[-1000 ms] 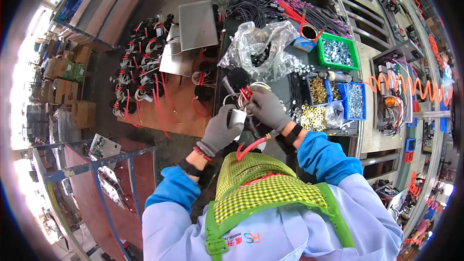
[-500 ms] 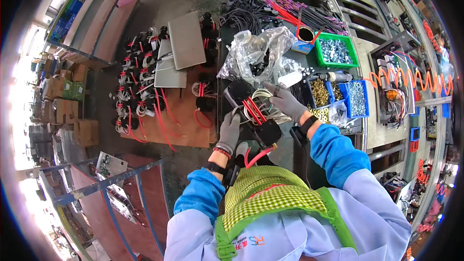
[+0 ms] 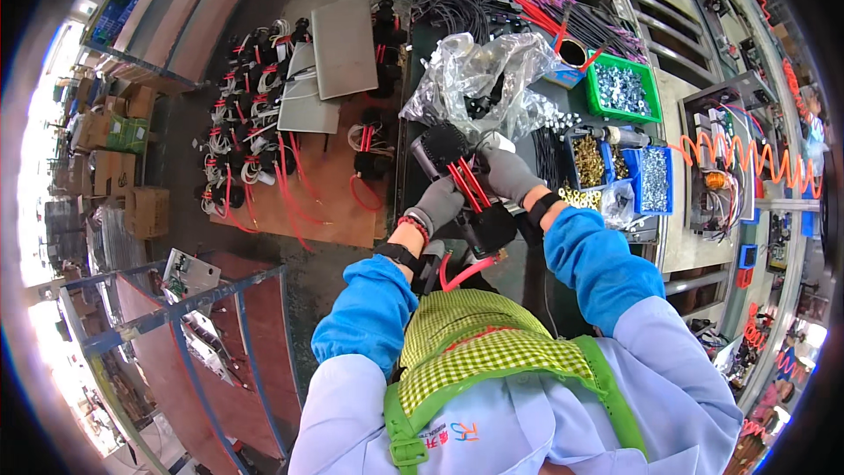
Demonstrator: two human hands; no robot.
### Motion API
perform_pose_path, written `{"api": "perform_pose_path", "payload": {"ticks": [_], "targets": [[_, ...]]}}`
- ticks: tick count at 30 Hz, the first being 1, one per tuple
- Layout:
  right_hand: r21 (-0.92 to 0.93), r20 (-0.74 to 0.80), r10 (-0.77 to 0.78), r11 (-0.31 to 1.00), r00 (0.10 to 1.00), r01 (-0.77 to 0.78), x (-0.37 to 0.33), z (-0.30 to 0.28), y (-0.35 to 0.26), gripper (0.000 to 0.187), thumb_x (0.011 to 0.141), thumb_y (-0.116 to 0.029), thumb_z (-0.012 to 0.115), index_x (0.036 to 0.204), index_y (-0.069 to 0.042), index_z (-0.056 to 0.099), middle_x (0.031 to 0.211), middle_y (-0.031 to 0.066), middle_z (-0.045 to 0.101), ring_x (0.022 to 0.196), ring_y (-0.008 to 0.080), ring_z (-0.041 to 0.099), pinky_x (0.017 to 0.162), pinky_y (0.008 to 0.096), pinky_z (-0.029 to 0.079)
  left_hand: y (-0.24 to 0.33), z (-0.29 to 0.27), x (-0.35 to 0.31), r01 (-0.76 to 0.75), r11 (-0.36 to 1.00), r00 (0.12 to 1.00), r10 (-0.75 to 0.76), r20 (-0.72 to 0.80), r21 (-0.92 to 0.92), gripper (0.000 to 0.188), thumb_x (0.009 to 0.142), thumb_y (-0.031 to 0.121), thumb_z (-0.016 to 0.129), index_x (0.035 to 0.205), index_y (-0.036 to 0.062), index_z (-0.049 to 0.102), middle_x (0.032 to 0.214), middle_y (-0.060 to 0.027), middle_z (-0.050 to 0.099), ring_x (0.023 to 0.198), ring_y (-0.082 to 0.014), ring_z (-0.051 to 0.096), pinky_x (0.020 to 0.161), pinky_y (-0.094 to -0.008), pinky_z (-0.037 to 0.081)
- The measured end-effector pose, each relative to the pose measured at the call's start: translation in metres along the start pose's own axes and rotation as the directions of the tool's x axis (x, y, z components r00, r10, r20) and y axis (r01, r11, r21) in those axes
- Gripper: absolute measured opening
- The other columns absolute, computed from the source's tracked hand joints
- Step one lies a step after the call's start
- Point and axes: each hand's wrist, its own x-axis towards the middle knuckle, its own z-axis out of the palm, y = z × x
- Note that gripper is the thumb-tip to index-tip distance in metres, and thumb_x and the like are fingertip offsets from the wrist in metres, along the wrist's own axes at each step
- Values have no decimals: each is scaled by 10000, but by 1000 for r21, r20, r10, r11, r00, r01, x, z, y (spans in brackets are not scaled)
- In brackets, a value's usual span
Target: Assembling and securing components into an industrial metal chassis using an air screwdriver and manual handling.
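A black device with a round ribbed end [image 3: 439, 142] and a boxy end [image 3: 490, 227] lies in front of me at the near part of the bench. Red wires [image 3: 469, 183] run between its two ends, and a thick red cable [image 3: 466, 273] loops from the near end. My left hand [image 3: 440, 203], in a grey glove, grips its left side with fingers bent. From the right, my gloved right hand [image 3: 512, 175] closes on the device beside the red wires. Its fingertips are partly hidden, and the white cable bundle is mostly covered by my hands.
Beyond the device lies a crumpled clear plastic bag [image 3: 492, 70]. To the right stand a green bin of metal parts [image 3: 622, 91] and a blue bin of screws [image 3: 652, 178]. Similar black devices [image 3: 255, 114] cover a brown sheet at left; a metal rack [image 3: 185, 312] stands near left.
My hands have come closer together on the device. The right hand has moved left and now covers the white cables; the left has shifted up and right. The view has tilted slightly.
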Motion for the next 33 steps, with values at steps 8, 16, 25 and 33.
{"api": "perform_pose_path", "payload": {"ticks": [8, 16, 25, 33], "targets": [[573, -620, 244, 790, 746, 218, -108, -16, 151, 403, 884, -282, 655, 1155, 12, 604, 958, 114, 698, 818, 176, 669, 746, 289, 542, 58, 1, -53, 122, 626, 989, -138, 45, -770, 343, 976, 131, 528, 1298, 12, 525, 1131, -40, 610, 1056, -110, 569, 925, -273, 466], [325, -725, 288, 944, 626, -57, -243, -24, 87, 154, 849, -143, 671, 920, -12, 630, 1097, 166, 593, 1055, 333, 539, 943, 425, 417, 60, 52, -16, 12, 727, 973, -165, -159, -687, 73, 904, 117, 601, 872, 67, 643, 748, -49, 670, 699, -198, 643, 726, -326, 511], [944, -113, 453, 327, 884, -47, -360, 11, 44, 214, 963, -238, 617, 1053, -45, 600, 852, -20, 593, 725, 60, 528, 658, 231, 456, 108, -6, -101, 290, 950, 928, -251, 275, -112, 120, 860, 137, 590, 849, 18, 579, 704, -86, 632, 689, -192, 656, 710, -331, 535], [969, 57, 439, 193, 897, -156, -388, 43, -9, 457, 900, -338, 708, 1165, 28, 642, 841, 12, 638, 739, 81, 561, 659, 248, 487, 119, -1, -102, 75, 879, 635, -406, 657, 470, 293, 828, 213, 672, 967, -10, 543, 718, -77, 630, 618, -143, 630, 590, -302, 506]]}}
